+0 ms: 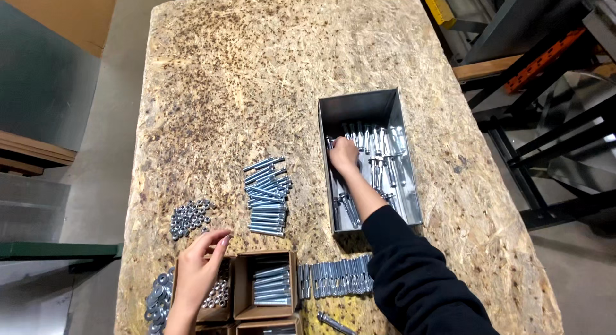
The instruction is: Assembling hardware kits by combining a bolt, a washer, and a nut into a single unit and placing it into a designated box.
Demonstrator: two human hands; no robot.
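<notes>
Bolts (378,156), long and slim with a bright zinc-silver shine, lie loose and crosswise in a grey metal bin (390,107) that stands right of centre on the table (256,72), a board of pressed wood chips. The right hand (343,155) reaches into the bin in a black sleeve (417,277); its fingers curl down among the bolts, but whether they actually grip one cannot be told.

The left hand (197,271) rests over a small cardboard box of nuts (217,295) at the near edge, its fingers loosely spread and released, holding nothing that shows. Just above it lies a loose heap of nuts (188,217), and to its left a scatter of washers (157,298).

Beside the nut box stands a second cardboard box (242,285) with bolts laid neatly side by side. Above that box a stacked pile of bolts (267,197) lies flat on the table, and to its right a row of sleeves (337,277) stands in line, partly under the sleeved arm.
</notes>
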